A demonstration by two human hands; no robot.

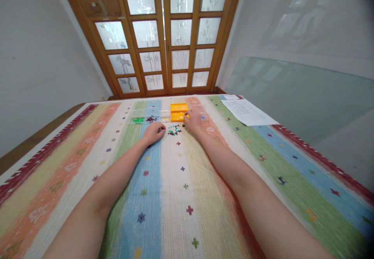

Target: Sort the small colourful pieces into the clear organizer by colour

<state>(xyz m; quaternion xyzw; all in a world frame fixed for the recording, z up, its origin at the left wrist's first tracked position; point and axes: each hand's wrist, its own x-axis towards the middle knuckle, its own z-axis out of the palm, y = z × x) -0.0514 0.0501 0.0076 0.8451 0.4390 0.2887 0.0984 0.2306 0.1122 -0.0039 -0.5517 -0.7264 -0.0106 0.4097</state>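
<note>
A small pile of mixed tiny pieces [174, 130], in green, blue, white and dark brown, lies on the striped tablecloth. Just left of it my left hand [154, 133] rests with its fingers curled together; whatever they may hold is too small to make out. My right hand [193, 121] is at the right edge of an orange-yellow tray [179, 107], thumb and fingers pinched over its corner. A few pale bits lie in that tray. Clear containers to its left hold green pieces [138, 120] and dark brown pieces [151, 119].
Blue pieces [202, 116] show just right of my right hand. Printed paper sheets [248, 111] lie at the table's right side. Beyond the far edge stand wooden glass-paned doors [166, 48]. A pale green glass panel [292, 91] leans against the right wall.
</note>
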